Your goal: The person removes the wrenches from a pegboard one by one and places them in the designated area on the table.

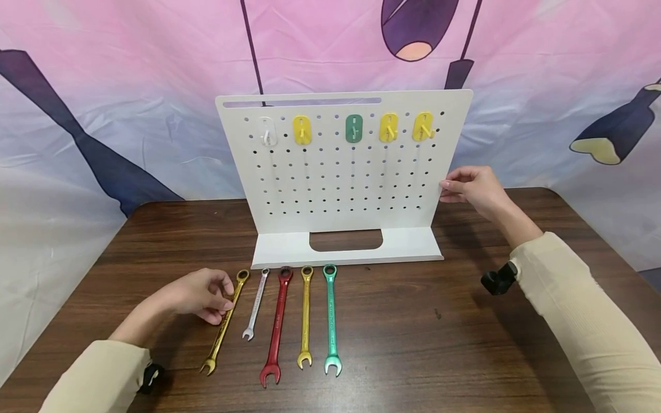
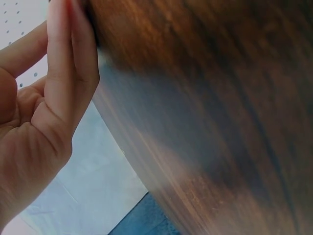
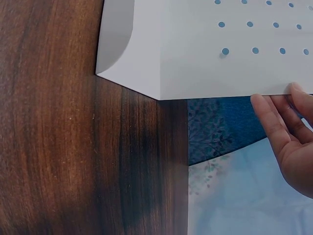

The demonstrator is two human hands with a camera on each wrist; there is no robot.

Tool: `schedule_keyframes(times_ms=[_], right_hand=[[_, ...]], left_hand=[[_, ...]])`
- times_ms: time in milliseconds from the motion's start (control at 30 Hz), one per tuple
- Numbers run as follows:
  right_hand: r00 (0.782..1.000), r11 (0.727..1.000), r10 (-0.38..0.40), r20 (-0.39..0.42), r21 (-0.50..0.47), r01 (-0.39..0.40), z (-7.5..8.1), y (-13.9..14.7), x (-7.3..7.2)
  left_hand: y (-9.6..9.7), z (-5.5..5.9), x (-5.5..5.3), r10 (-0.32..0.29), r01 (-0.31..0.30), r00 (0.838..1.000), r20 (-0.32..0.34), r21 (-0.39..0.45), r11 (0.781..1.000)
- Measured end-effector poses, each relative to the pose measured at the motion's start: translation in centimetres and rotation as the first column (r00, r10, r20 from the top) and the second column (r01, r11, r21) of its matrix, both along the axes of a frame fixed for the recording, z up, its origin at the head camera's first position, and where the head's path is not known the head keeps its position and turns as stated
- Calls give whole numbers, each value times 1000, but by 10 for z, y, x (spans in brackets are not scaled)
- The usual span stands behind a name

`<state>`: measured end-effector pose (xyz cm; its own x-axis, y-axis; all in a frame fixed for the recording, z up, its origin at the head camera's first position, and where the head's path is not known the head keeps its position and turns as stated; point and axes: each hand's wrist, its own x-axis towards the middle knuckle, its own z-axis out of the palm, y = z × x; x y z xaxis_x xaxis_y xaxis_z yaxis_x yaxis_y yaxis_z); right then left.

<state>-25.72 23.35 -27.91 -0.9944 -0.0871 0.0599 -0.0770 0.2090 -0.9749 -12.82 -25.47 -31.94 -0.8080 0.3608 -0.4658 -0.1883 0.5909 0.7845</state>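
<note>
In the head view, my left hand (image 1: 203, 295) is at the leftmost gold combination wrench (image 1: 221, 335), thumb and fingers pinching its shaft near the ring end. That wrench does not show in the left wrist view, where the hand (image 2: 44, 107) has its fingers extended beside the wood. At the right side, my right hand (image 1: 477, 188) grips the edge of a white pegboard stand (image 1: 341, 221) between thumb and fingers. The right wrist view shows this hand (image 3: 293, 132) at the board's edge. Silver (image 1: 255, 307), red (image 1: 279, 327), second gold (image 1: 306, 315) and green (image 1: 331, 318) wrenches lie in a row.
Along the board's upper part sit a white hook (image 1: 267, 132), a green hook (image 1: 353, 129) and several yellow hooks, one at the left (image 1: 302, 130). The dark wooden table (image 1: 413, 344) ends at a patterned cloth backdrop (image 1: 155, 143) behind the board.
</note>
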Motion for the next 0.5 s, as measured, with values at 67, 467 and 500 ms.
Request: schedule_keyframes(times_ms=[67, 467, 500], right_hand=[[1000, 1000, 3, 4, -5, -3, 0, 0, 1], [999, 997, 45, 6, 62, -45, -3, 7, 11], [999, 995, 50, 4, 82, -50, -4, 9, 13]], left_hand=[[0, 0, 0, -5, 5, 1000, -5, 3, 1000], [-7, 7, -1, 4, -31, 973, -231, -114, 993], [-7, 9, -1, 11, -45, 963, -270, -121, 992]])
